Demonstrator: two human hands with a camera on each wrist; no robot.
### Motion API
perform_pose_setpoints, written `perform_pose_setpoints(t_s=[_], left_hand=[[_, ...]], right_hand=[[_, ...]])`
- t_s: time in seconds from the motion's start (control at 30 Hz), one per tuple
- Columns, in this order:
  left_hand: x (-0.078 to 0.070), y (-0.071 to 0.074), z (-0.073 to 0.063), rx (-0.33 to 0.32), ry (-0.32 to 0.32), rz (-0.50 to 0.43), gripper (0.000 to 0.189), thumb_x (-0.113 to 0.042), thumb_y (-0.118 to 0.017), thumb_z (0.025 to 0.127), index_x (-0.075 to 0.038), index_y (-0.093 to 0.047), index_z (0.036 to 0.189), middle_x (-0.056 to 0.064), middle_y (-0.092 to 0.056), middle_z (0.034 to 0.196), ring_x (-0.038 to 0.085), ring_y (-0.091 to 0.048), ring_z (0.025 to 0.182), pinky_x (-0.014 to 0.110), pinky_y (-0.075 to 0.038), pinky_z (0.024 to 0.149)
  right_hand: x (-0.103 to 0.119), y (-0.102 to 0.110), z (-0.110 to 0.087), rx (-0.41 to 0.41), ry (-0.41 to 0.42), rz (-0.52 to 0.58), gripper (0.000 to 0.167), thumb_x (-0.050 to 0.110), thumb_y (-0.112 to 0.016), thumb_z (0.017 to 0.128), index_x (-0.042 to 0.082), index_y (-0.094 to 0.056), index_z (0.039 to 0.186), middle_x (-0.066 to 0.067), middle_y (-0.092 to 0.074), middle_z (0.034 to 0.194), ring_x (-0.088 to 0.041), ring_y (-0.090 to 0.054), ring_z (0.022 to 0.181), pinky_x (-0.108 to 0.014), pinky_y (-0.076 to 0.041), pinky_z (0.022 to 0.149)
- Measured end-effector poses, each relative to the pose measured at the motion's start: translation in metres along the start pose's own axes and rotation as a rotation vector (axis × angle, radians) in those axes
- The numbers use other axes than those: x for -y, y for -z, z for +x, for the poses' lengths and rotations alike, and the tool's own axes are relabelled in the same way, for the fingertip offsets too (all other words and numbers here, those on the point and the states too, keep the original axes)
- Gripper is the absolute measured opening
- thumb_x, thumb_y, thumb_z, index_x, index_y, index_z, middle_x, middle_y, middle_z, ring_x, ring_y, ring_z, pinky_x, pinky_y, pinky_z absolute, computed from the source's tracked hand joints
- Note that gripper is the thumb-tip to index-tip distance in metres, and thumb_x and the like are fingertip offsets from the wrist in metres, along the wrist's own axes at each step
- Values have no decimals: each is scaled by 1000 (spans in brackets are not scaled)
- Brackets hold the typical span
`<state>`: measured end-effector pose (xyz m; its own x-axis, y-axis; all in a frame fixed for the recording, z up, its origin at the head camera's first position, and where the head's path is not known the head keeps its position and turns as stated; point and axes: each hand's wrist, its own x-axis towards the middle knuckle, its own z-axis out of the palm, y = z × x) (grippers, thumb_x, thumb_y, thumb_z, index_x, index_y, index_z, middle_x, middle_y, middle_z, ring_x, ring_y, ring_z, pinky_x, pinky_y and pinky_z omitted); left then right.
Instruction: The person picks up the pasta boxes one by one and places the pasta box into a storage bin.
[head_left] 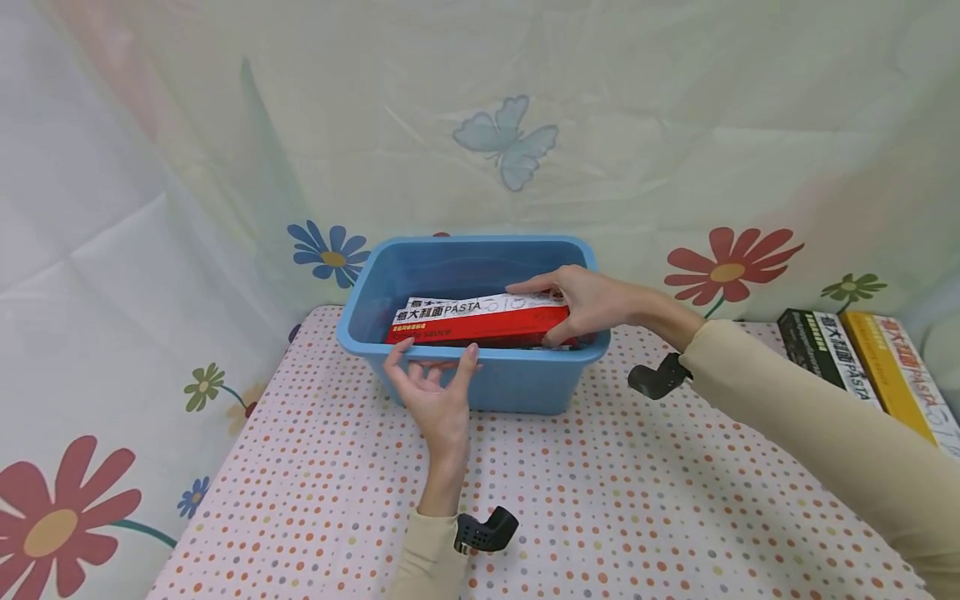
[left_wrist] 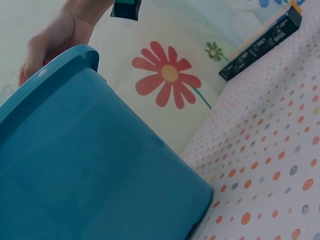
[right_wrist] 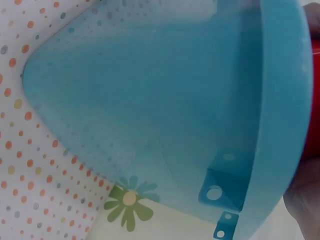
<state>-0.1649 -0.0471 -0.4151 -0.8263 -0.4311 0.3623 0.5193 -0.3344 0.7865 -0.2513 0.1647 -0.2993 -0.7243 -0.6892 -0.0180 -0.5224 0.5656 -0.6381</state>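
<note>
Sleeve [head_left: 817, 433] and wrist cameras lie nearest the head view, the right forearm slanting in from the lower right. Its hand [head_left: 592, 300] pinches the red box [head_left: 487, 323], fingers along the top edge, thumb on the front. That box sits inside the bin [head_left: 517, 383], mid-frame, its right end a little higher, with a second box [head_left: 429, 302] behind it. At the bin's front rim is the left hand [head_left: 435, 408], finger and thumb spread; whether it grips or merely rests there I cannot tell.

To work cleanly, I judge the right end should be kept under control and the box level with its neighbour, while the left steadies the rim.

From the left wrist, the bin's outer wall fills the lower left, and the dark box [left_wrist: 262, 42] at upper right shows its printed side. The head view alone shows the bin's contents and the yellow box [head_left: 885, 358].
</note>
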Motion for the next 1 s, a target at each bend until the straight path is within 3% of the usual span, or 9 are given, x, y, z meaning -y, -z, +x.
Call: perform_pose_setpoints(t_s=[0.37,0.73,1.0], left_hand=[[-3,2,0,-16,-8,20,74,1,-81,89,-9,-30,142,32,-50,137,28,-69,91,42,-67,78],[-3,2,-2,-12,-12,0,73,2,-81,88,-10,-32,140,35,-49,132,26,-68,86,43,-67,78],[-4,1,-3,-1,-23,-8,73,4,-80,88,-9,-32,141,37,-48,132,24,-68,85,42,-67,78]], right_hand=[[2,0,20,70,-5,47,79,10,-82,81,2,-51,153,-17,-57,150,-29,-55,123,-36,-57,88],[-9,0,21,106,-38,142,81,8,-83,81,3,-50,154,-18,-53,153,-29,-54,127,-37,-56,92],[-11,2,21,115,-59,141,82,10,-86,81,3,-50,154,-18,-54,151,-30,-53,127,-38,-56,94]])
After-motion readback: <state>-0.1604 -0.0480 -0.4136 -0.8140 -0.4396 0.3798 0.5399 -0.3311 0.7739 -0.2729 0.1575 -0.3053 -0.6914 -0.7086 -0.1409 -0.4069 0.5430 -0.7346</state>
